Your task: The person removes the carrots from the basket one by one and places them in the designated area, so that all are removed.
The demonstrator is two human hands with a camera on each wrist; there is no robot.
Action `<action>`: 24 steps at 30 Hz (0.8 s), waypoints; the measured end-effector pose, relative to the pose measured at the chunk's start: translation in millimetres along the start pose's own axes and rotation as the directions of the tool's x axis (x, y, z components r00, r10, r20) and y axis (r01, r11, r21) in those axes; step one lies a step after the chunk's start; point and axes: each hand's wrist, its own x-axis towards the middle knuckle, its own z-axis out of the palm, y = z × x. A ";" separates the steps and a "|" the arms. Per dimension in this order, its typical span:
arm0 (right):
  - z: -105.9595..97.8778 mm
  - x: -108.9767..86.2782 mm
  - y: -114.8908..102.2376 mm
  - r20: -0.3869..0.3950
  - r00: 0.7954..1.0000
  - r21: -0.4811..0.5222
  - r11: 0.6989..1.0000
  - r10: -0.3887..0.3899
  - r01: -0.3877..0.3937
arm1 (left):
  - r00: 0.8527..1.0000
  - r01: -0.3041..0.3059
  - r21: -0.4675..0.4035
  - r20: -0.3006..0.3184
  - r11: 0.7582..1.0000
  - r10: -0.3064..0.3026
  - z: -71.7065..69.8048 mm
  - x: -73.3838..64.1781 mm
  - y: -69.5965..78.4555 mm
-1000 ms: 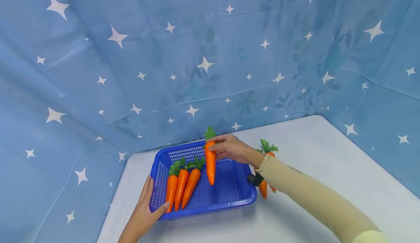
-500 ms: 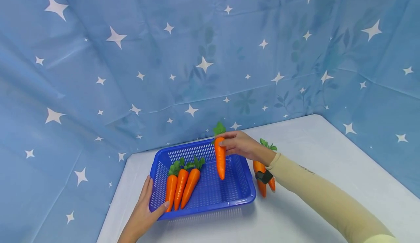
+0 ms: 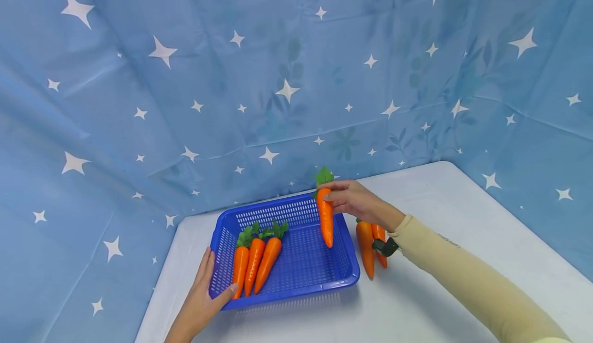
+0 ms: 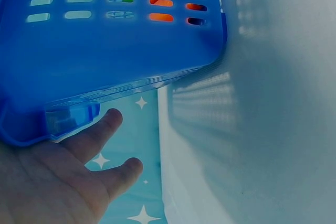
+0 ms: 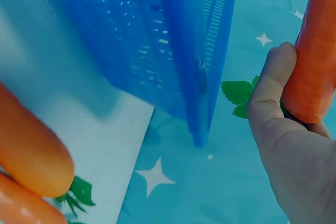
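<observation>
My right hand pinches an orange carrot with green leaves below its top, above the right part of a blue plastic basket. The carrot's tip points down. In the right wrist view, the thumb and a finger of the right hand meet the held carrot. Three carrots lie side by side in the basket's left part. My left hand rests at the basket's left front corner, thumb over the rim. Its visible fingers are straight and spread outside the basket wall.
Two more carrots lie on the white table just right of the basket, partly behind the right wrist and its dark strap. A blue star-printed curtain stands behind the table and along its sides.
My right hand has moved right and slightly up with the carrot, from over the basket's middle to near its right wall. The left hand, the basket and the three carrots in it stay put.
</observation>
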 end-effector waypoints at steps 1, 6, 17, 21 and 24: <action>-2.1 -0.7 0.4 -0.002 1.000 0.002 1.000 0.001 -0.001 | 1.000 -0.001 -0.001 0.000 1.000 0.001 -0.2 0.1 -0.4; -14.2 -3.2 2.6 -0.024 1.000 0.023 1.000 -0.007 0.007 | 1.000 -0.017 -0.003 -0.013 1.000 0.017 0.1 0.9 -3.0; -43.6 -14.9 7.3 -0.063 0.998 -0.010 1.000 -0.018 0.018 | 1.000 -0.012 -0.010 -0.005 1.000 0.012 -0.9 -0.2 -2.2; -53.0 -22.3 7.4 -0.072 0.997 -0.026 1.000 -0.014 0.012 | 1.000 -0.009 -0.011 -0.003 1.000 0.009 -1.0 0.0 -3.6; -60.2 -27.5 8.6 -0.072 0.997 -0.034 0.999 -0.021 0.019 | 1.000 -0.005 -0.014 -0.003 1.000 0.005 -0.4 0.2 -4.3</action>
